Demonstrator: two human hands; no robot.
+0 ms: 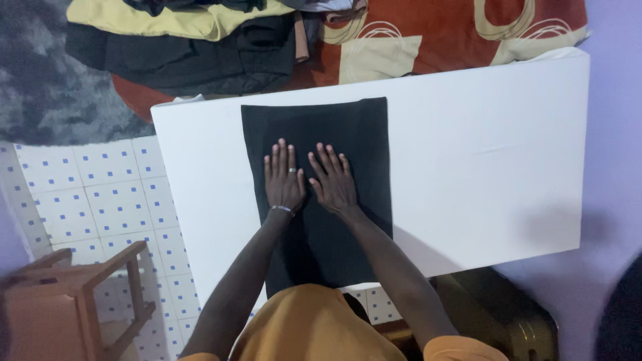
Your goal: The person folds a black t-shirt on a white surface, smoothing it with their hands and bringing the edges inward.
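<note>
Two hands pressed flat on a folded black cloth (314, 194), side by side, fingers spread wide, gripping nothing: left hand (283, 179) with a ring and a wrist bangle, right hand (332, 180) just beside it. Cloth lying lengthwise on the white table (481, 167), near its left half, reaching from far edge to near edge, already a neat rectangle with straight sides. Judged from that: folding well along, now smoothing; perhaps another fold left. Beyond the table, a heap of clothes (180, 40), yellow and dark, unfolded on a red patterned spread (441, 33). Wooden stool (87, 294) on the tiled floor (100, 200), lower left.
</note>
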